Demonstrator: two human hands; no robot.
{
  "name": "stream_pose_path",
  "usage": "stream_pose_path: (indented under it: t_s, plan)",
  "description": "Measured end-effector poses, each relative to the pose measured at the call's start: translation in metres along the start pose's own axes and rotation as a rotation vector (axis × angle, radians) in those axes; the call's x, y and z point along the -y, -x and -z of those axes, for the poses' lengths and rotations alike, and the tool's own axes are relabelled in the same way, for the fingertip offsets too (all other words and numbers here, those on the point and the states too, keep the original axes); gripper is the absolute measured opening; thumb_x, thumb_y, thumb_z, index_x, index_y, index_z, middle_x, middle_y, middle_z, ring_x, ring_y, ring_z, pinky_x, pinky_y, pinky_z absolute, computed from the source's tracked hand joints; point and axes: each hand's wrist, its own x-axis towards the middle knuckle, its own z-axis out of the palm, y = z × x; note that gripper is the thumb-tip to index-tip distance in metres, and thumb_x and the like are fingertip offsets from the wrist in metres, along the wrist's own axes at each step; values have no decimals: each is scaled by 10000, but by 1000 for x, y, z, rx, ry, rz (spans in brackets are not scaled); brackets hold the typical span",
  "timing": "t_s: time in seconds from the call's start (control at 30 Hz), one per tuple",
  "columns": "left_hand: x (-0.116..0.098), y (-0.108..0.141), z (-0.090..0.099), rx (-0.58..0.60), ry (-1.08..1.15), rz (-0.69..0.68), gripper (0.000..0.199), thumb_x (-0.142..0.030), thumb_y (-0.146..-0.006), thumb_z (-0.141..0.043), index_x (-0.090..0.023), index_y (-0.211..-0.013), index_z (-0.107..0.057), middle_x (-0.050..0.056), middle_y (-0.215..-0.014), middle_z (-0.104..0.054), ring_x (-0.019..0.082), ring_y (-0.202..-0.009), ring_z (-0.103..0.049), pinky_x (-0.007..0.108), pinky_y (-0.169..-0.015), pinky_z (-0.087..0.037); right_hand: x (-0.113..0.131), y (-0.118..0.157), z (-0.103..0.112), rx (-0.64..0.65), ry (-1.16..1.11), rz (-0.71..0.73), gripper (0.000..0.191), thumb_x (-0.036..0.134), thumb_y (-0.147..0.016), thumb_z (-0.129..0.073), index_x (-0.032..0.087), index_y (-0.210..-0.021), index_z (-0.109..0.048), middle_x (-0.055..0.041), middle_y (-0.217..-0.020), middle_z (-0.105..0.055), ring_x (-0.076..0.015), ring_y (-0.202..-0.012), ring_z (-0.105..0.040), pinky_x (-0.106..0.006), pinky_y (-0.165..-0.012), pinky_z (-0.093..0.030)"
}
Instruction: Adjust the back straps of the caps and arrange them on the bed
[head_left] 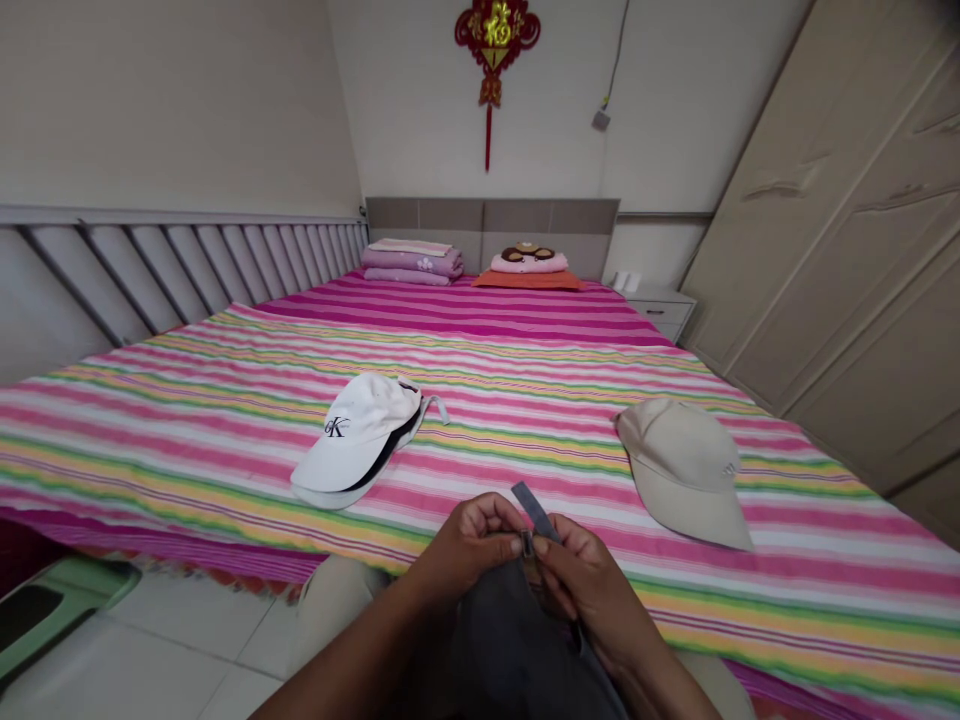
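Note:
A dark grey cap (517,640) rests over my lap at the bed's near edge, its back strap turned up toward me. My left hand (469,545) is closed, with thumb and fingers pinching the small metal buckle (526,543) on the cap. Just beside it, my right hand (589,585) pinches the grey strap (534,508), whose loose end sticks up past the fingers. On the bed to the left lies a white cap (367,430) with black letters and a loose strap. A beige cap (682,465) sits to the right, brim toward me.
A striped sheet (495,400) covers the bed. Folded purple bedding (412,262) and a pink folded item (529,263) lie by the headboard (540,222). A metal railing (225,260) runs along the left. A green stool (82,595) stands on the tiled floor at lower left.

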Motion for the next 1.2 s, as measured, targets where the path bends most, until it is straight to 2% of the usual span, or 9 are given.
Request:
stream_pose_path:
  t_s: [0.17, 0.3, 0.4, 0.5, 0.63, 0.73, 0.93, 1.07, 1.2]
  plan:
    - [5, 2, 1, -55, -348, -182, 257, -235, -606, -701, -156, -820, -581, 3, -751, -606, 111, -679, -537, 217, -631, -395, -4, -4, 2, -51, -70, 4, 223, 355, -727, -594, 175, -695, -467, 117, -344, -351, -16, -287, -195, -164, -332, -152]
    - [8, 4, 0, -163, -668, -395, 224, -214, -622, -687, -164, -829, -619, 26, -787, -640, 152, -760, -567, 251, -705, -407, -7, -6, 1, -92, -38, -7, 245, 379, -712, -606, 172, -695, -475, 110, -370, -376, -11, -287, -204, -158, -323, -148]
    - [9, 3, 0, -190, -738, -510, 223, -209, -634, -678, -170, -851, -648, 37, -787, -652, 157, -754, -578, 254, -693, -415, -8, -5, -1, -87, -28, -9, 248, 392, -714, -604, 177, -705, -480, 113, -349, -363, -20, -282, -214, -158, -319, -155]
    - [12, 1, 1, -190, -599, -475, 203, -203, -615, -694, -182, -816, -673, 31, -759, -656, 153, -736, -582, 253, -687, -417, -10, -4, -1, -59, -26, 1, 270, 426, -750, -562, 181, -683, -472, 104, -334, -360, -30, -281, -224, -163, -320, -172]
    - [19, -2, 4, -137, -98, -209, 195, -232, -599, -707, -199, -789, -681, 13, -734, -664, 144, -695, -594, 257, -674, -425, -12, -4, 0, -117, -51, 66, 326, 459, -806, -474, 173, -650, -480, 73, -348, -401, -42, -307, -285, -169, -343, -218]
    - [23, -2, 4, -74, 131, -107, 199, -248, -607, -702, -185, -795, -686, 10, -707, -661, 123, -646, -585, 241, -648, -420, -11, -4, 0, -114, -58, 85, 267, 408, -780, -542, 159, -687, -521, 59, -375, -440, -43, -338, -321, -170, -365, -226]
    - [24, -1, 4, -146, 227, -69, 228, -231, -543, -747, -151, -750, -698, 15, -702, -663, 91, -621, -564, 185, -597, -394, -13, -3, 0, -66, -193, 12, 236, 380, -763, -572, 162, -701, -508, 90, -409, -387, -18, -318, -206, -172, -348, -165]
    - [23, -2, 3, -169, 245, -54, 239, -237, -519, -759, -170, -742, -703, -1, -669, -654, 73, -571, -539, 175, -556, -379, -21, -3, 0, -71, -209, -9, 292, 393, -738, -598, 172, -617, -451, 104, -381, -336, -14, -314, -192, -160, -338, -145]
    - [23, -2, 0, -190, 236, -51, 242, -227, -496, -767, -190, -728, -707, -13, -649, -643, 65, -530, -518, 194, -562, -389, -26, -3, 0, -95, -210, -41, 280, 387, -704, -632, 178, -639, -458, 118, -358, -318, -11, -297, -184, -153, -327, -136]
